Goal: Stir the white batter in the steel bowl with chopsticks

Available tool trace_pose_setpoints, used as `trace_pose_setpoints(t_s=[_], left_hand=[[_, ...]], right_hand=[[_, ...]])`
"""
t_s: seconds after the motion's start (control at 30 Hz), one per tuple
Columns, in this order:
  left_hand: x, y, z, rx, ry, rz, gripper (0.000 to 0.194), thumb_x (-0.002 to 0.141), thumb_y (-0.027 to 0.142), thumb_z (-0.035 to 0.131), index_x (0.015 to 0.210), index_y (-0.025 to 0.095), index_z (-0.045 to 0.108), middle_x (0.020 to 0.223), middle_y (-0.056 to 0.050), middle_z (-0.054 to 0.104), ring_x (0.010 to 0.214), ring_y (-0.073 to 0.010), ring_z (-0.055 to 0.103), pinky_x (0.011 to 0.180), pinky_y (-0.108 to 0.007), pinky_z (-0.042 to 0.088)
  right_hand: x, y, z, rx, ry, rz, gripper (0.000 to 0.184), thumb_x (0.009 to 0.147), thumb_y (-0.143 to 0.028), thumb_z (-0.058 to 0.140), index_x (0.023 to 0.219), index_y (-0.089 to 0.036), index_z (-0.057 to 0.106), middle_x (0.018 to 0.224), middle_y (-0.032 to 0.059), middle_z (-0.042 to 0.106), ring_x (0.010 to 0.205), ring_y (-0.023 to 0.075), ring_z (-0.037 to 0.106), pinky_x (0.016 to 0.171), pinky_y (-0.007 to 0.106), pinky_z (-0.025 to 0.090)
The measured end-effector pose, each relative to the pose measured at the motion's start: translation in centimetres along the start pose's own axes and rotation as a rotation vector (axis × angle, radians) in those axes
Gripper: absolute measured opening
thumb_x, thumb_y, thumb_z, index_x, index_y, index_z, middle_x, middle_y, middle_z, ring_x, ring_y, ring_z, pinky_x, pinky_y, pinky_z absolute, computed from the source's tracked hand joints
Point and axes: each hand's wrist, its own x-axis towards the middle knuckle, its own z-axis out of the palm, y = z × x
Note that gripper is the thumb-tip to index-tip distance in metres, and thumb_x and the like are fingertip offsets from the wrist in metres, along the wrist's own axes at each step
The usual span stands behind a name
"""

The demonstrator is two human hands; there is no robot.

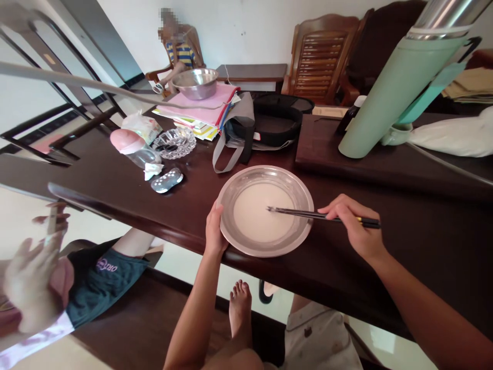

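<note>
A round metal bowl sits at the front edge of the dark table, with a pale, milky liquid or batter in it. My left hand grips the bowl's left rim, thumb up at the edge. In my right hand is a pair of black chopsticks, fingers closed round their upper part. They lie almost level over the bowl's right rim, and their tips are at the middle of the pale mixture, with a little of it clinging to them.
Behind the bowl are a grey and black bag, papers under another metal bowl, and a glass ashtray. A tall green flask stands at right. One person sits close at left, another at the back.
</note>
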Motion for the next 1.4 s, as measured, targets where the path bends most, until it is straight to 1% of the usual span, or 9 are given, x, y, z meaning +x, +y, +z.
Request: trace_pose_setpoints(t_s=[0.2,0.37,0.5,0.7,0.87,1.0,1.2,1.33,1.4], left_hand=[[-0.05,0.11,0.12,-0.003,-0.001,0.006,0.044,0.084,0.042,0.065,0.122,0.020,0.070,0.121,-0.008,0.074,0.116,-0.0299,0.066,0.098,-0.038,0.053],[-0.08,0.14,0.28,-0.009,0.005,-0.003,0.044,0.083,0.042,0.066,0.122,0.021,0.071,0.121,-0.008,0.073,0.118,-0.0294,0.065,0.098,-0.037,0.053],[-0.05,0.10,0.26,0.014,0.035,-0.008,0.044,0.082,0.044,0.067,0.118,0.020,0.072,0.116,-0.008,0.075,0.114,-0.0300,0.067,0.095,-0.037,0.055],[-0.03,-0.01,0.11,0.032,0.024,-0.009,0.046,0.083,0.045,0.066,0.121,0.021,0.071,0.117,-0.008,0.075,0.113,-0.0300,0.067,0.094,-0.037,0.055],[0.01,-0.18,0.04,0.019,0.015,0.004,0.045,0.083,0.045,0.066,0.122,0.021,0.070,0.119,-0.008,0.074,0.114,-0.0297,0.067,0.094,-0.036,0.055],[0.06,-0.23,-0.04,0.011,0.005,0.002,0.043,0.084,0.044,0.065,0.121,0.021,0.071,0.117,-0.008,0.074,0.114,-0.0299,0.067,0.095,-0.036,0.055],[0.13,-0.23,-0.02,0.010,0.005,0.019,0.040,0.085,0.041,0.065,0.119,0.021,0.072,0.119,-0.007,0.074,0.114,-0.0286,0.067,0.095,-0.035,0.054],[0.14,-0.26,0.00,-0.007,-0.002,0.004,0.042,0.084,0.043,0.066,0.120,0.021,0.072,0.119,-0.008,0.074,0.115,-0.0297,0.067,0.095,-0.036,0.054],[0.14,-0.26,-0.02,-0.012,0.007,-0.002,0.043,0.084,0.043,0.067,0.119,0.020,0.072,0.119,-0.008,0.074,0.115,-0.0299,0.067,0.095,-0.036,0.055]], right_hand=[[-0.03,0.05,0.25,-0.037,-0.180,-0.078,0.020,0.094,-0.020,0.056,0.080,-0.024,0.070,0.089,0.0018,0.076,0.085,0.0193,0.067,0.081,0.037,0.050],[0.01,0.10,-0.06,0.025,0.016,0.016,0.032,0.097,-0.021,0.051,0.070,-0.023,0.066,0.078,0.0011,0.072,0.073,0.0170,0.066,0.070,0.034,0.048],[-0.02,-0.20,0.15,0.008,-0.176,-0.048,0.024,0.095,-0.020,0.055,0.076,-0.024,0.069,0.084,0.0009,0.076,0.081,0.0188,0.068,0.077,0.036,0.051],[0.02,-0.17,-0.01,0.011,-0.005,-0.002,0.031,0.097,-0.024,0.052,0.070,-0.023,0.067,0.078,0.0020,0.072,0.072,0.0176,0.066,0.068,0.035,0.051],[0.01,-0.47,0.25,-0.033,-0.175,-0.075,0.021,0.094,-0.021,0.056,0.079,-0.024,0.071,0.087,0.0021,0.076,0.083,0.0192,0.068,0.078,0.037,0.052],[0.03,-0.47,0.08,-0.017,-0.008,-0.021,0.028,0.096,-0.021,0.053,0.073,-0.024,0.069,0.080,0.0018,0.073,0.075,0.0180,0.067,0.071,0.035,0.050],[0.05,-0.45,0.20,-0.039,-0.168,-0.070,0.022,0.094,-0.020,0.056,0.078,-0.024,0.070,0.086,0.0017,0.076,0.082,0.0187,0.068,0.077,0.036,0.052],[0.00,-0.27,0.06,0.001,-0.008,-0.016,0.028,0.097,-0.019,0.053,0.074,-0.023,0.068,0.080,0.0016,0.072,0.077,0.0172,0.067,0.072,0.034,0.050],[-0.07,-0.32,0.08,0.049,-0.028,-0.004,0.032,0.098,-0.018,0.050,0.070,-0.023,0.065,0.076,0.0008,0.071,0.074,0.0163,0.065,0.071,0.034,0.049]])
